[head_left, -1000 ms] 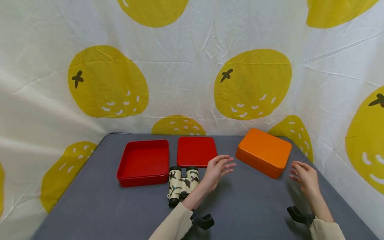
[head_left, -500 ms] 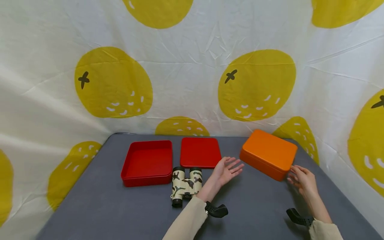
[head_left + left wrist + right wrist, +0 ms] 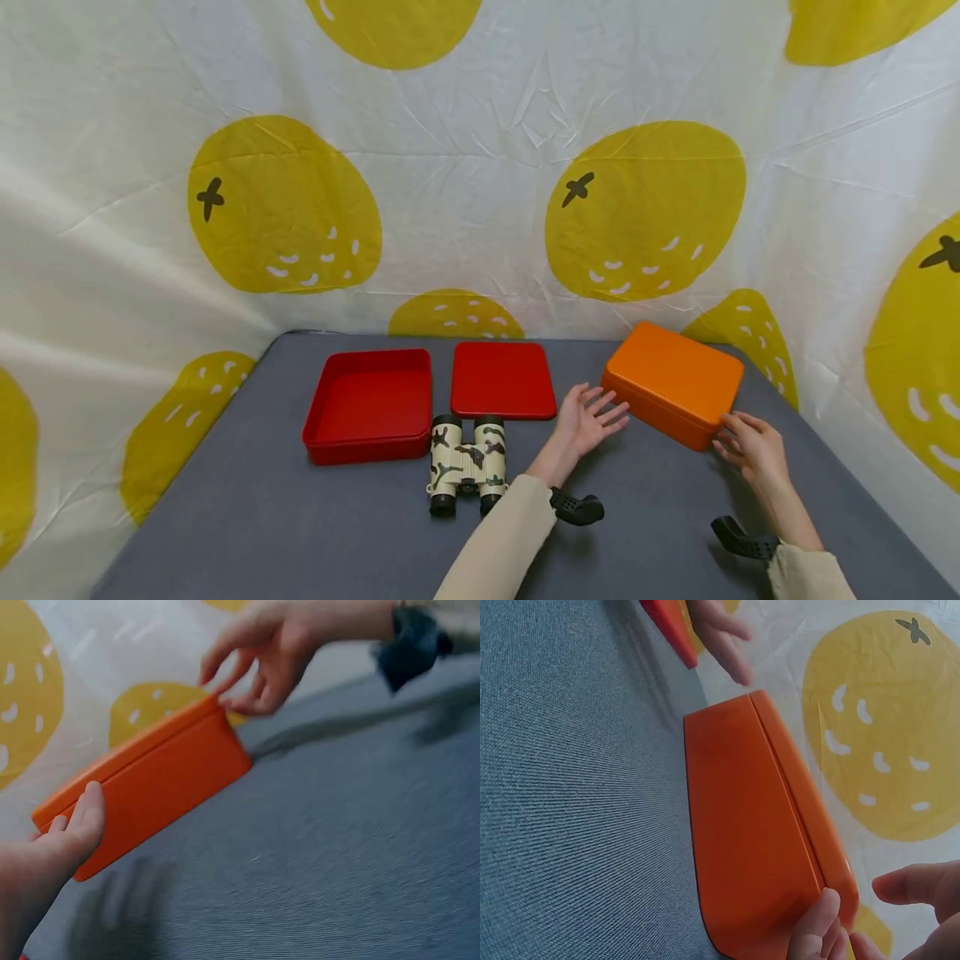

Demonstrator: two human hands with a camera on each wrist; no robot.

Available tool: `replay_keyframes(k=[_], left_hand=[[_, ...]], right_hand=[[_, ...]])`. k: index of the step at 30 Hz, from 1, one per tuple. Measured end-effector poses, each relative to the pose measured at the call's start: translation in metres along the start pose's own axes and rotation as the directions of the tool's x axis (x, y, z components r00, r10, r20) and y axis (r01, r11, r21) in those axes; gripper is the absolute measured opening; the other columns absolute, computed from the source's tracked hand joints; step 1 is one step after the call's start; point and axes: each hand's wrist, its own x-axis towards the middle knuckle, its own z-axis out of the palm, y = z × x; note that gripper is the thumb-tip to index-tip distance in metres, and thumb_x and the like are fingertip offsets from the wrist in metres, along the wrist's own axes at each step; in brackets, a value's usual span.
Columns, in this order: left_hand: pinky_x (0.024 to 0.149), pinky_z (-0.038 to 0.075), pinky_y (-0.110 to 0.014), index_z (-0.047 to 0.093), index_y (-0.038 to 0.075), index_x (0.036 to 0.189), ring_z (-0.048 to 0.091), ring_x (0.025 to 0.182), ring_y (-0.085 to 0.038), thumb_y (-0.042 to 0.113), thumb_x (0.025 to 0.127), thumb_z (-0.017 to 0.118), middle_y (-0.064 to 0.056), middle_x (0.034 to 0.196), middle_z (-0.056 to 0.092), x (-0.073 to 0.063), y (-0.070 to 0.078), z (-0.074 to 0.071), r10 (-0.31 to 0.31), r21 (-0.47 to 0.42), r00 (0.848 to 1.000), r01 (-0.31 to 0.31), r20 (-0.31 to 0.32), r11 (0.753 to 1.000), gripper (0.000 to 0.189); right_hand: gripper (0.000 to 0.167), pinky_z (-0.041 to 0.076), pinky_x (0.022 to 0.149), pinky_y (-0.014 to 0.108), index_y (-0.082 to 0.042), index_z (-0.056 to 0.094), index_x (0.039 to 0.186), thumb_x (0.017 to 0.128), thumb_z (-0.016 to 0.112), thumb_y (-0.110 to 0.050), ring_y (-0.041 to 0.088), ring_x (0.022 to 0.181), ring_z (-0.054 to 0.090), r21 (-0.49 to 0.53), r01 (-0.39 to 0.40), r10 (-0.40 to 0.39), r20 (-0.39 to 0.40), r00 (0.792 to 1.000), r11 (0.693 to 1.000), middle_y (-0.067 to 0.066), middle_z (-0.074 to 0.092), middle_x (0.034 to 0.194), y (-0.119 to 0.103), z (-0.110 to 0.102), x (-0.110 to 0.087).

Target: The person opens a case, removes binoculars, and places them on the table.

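Note:
A closed orange box (image 3: 673,375) with a lid stands at the back right of the table, turned at an angle. Beside its left end is my left hand (image 3: 583,423), palm partly up and fingers spread. In the left wrist view that hand (image 3: 64,851) overlaps the box's end, and contact is unclear. My right hand (image 3: 757,450) is at the near right corner with bent fingers. Its fingertips (image 3: 821,911) touch or nearly touch the lid seam in the right wrist view, while the thumb (image 3: 907,885) stands apart from the lid.
Left of the box lies a flat red lid (image 3: 502,379). An open red box (image 3: 367,450) stands further left. Camouflage-patterned binoculars (image 3: 468,458) lie in front of these, close to my left forearm. A fruit-print curtain (image 3: 465,208) hangs behind the grey table (image 3: 300,533).
My left hand has moved right to the orange box, its fingers spreading and palm turning up. My right hand has come left to the box's near corner. The head view has shifted slightly.

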Motion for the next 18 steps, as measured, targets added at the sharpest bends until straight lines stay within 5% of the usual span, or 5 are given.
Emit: replay_keyframes(k=[7,18], left_hand=[[0.099,0.033,-0.054,0.021,0.000,0.139,0.041,0.122,-0.041,0.030,0.091,0.038,-0.019,0.139,0.034,0.018,0.009,0.004,0.071,0.025,0.997,-0.070,-0.035,0.997,0.059],[0.100,0.031,-0.055,0.016,0.002,0.141,0.041,0.121,-0.042,0.032,0.092,0.037,-0.016,0.145,0.024,0.028,0.012,0.013,0.051,0.053,0.999,-0.051,0.001,0.997,0.062]], right_hand=[[0.044,0.054,0.063,0.021,-0.013,0.040,0.118,0.081,0.062,-0.023,0.000,0.062,0.059,0.001,-0.007,0.007,0.007,1.000,1.000,-0.019,0.050,0.068,0.001,0.002,-0.001],[0.068,0.054,0.061,0.022,-0.001,0.025,0.137,0.082,0.059,-0.023,0.000,0.061,0.060,-0.038,-0.020,0.019,-0.017,1.000,0.999,-0.016,0.048,0.070,-0.002,-0.001,0.000]])
